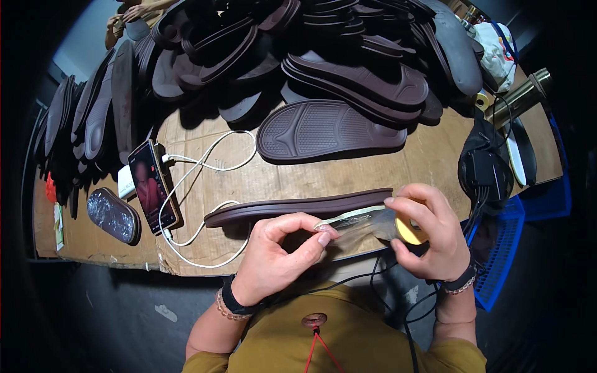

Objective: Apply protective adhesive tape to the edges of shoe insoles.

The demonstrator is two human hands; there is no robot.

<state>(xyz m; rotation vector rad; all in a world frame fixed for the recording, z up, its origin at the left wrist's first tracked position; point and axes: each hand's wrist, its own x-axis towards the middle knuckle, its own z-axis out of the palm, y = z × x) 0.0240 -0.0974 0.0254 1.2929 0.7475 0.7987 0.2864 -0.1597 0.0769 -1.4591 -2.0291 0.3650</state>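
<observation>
Between my hands stretches a strip of clear tape (356, 219), with a whitish edge and a shiny film. My left hand (280, 245) pinches one end of it between thumb and forefinger. My right hand (435, 235) curls its fingers round a tape roll (410, 230) with a yellow core. Just beyond the tape, a dark brown shoe sole (286, 208) shows its side along the cardboard near the front edge; my hands partly hide it. Farther back lies another brown sole (329, 132), textured face up.
Several stacked soles (354, 84) are heaped across the back. A phone (152, 186) with a looping white cable (186, 176) and a film-covered small sole (113, 216) lie left. To the right are a steel flask (522, 96), a black cabled pouch (485, 165) and a blue basket (499, 252).
</observation>
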